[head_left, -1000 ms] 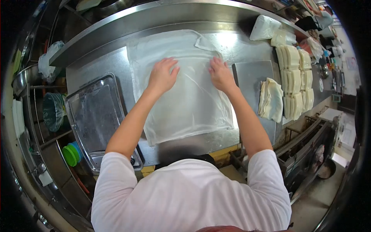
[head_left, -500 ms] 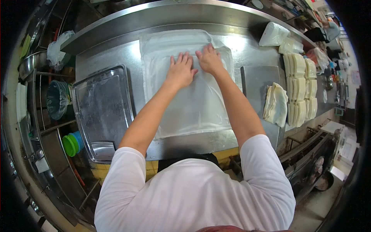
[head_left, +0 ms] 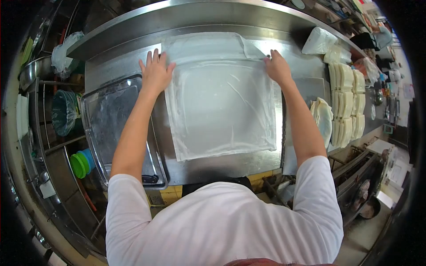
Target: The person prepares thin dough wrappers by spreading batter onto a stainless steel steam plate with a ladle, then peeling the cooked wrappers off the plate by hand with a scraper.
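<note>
A thin, translucent white dough sheet lies spread flat on the steel counter. My left hand rests palm down with fingers apart at the sheet's far left corner. At the far right corner, my right hand presses on the sheet's edge, fingers flat. Beyond the hands the sheet's far part looks folded over as a thicker white band.
A steel tray lies left of the sheet. Stacks of folded dough pieces line the counter on the right, with white plastic bags behind them. Green lids and a lined bin sit below left. A raised steel shelf borders the far side.
Both hands have slid apart from the middle of the sheet to its far corners, and the sheet now lies wider and smoother.
</note>
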Action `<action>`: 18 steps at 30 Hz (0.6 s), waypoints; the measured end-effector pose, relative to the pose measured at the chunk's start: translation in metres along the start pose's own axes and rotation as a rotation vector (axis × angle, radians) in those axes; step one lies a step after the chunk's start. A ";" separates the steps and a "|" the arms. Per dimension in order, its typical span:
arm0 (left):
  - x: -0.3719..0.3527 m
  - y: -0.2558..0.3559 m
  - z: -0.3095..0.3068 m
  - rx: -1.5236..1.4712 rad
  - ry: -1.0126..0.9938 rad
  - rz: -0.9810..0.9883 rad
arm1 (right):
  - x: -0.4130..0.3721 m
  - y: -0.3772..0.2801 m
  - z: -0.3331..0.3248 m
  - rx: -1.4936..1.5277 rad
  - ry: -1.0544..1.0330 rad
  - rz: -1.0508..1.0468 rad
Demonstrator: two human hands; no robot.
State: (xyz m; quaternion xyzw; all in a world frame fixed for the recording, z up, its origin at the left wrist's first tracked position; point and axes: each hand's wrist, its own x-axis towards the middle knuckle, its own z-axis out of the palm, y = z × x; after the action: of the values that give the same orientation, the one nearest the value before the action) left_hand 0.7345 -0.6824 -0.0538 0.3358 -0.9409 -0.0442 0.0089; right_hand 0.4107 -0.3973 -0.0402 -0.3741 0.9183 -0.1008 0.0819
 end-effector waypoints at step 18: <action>-0.112 0.002 -0.010 -0.604 0.441 0.047 | -0.115 0.011 0.002 0.185 0.387 -0.121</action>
State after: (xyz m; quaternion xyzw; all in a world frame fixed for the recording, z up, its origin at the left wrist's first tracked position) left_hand 0.8204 -0.6105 -0.0425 0.2977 -0.8685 -0.2460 0.3108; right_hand 0.4852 -0.3087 -0.0363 -0.3928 0.8796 -0.2594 -0.0679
